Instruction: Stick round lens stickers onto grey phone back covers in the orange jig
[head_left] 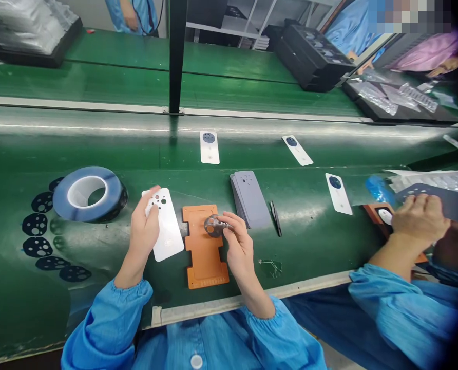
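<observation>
My left hand (pixel 145 222) grips a white phone back panel (pixel 168 231) with several holes near its top, tilted just left of an orange fixture (pixel 205 252). Between the fingertips of my right hand (pixel 239 244) is a dark round disc with holes (pixel 213 226), held above the upper part of the fixture. The fixture lies flat on the green table and nothing sits in it that I can see. Behind my right hand stands a stack of grey panels (pixel 254 198), with black tweezers (pixel 275 218) lying beside it.
A blue tape roll (pixel 69 203) lies at the left beside several dark discs (pixel 37 247). White panels with dark discs (pixel 209 147) lie farther back. At the right, another person's hand (pixel 419 221) is over an orange fixture. A dark post (pixel 176 56) rises behind the belt.
</observation>
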{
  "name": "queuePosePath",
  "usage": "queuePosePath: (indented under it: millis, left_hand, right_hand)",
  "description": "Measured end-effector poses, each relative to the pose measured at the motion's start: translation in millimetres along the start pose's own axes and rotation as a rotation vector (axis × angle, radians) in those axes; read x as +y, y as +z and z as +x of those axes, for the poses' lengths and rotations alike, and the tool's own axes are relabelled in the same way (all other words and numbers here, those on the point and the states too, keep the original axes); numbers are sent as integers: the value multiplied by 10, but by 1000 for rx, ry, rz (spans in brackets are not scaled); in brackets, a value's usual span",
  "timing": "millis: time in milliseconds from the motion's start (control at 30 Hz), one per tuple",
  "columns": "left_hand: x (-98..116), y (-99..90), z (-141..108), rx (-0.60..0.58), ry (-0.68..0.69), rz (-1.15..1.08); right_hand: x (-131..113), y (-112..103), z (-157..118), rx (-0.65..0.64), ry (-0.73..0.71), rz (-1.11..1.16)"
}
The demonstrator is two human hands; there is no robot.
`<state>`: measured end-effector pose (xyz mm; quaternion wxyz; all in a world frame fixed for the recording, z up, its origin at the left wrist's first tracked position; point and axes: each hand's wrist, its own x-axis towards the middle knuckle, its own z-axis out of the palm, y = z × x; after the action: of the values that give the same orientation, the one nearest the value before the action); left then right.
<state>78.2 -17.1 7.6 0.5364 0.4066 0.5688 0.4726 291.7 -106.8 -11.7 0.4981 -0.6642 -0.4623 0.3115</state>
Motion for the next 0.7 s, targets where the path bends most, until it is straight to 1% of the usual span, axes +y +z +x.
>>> queuePosePath:
  millis: [33,100,200,300,367,433,567,700]
  left_hand:
    - [-15,-5,5,-2,14,84]
    - [-36,-3,17,-15,-8,219]
    - [-56,26,24,-43,-55,251]
    - [-89,62,14,-7,28,289]
    - [-118,81,0,-3,100,385]
    - [-139,97,-19,-23,134,528]
    - [-132,143,-65,-73,88,826]
    - [-106,197,-107,-94,71,970]
  right_hand:
    - [-12,31,-2,-1,-6,-16]
    - [-24,93,-7,-12,-10,-61]
    - [-15,177,-15,-32,-29,-144]
    - [11,229,-28,-83,-58,-221]
    - [30,245,-40,-114,-81,-276]
    - [50,249,-52,-119,-111,-344]
    - [89,243,-62,-104,-183,-481]
    - [117,245,-56,-84,-245,-530]
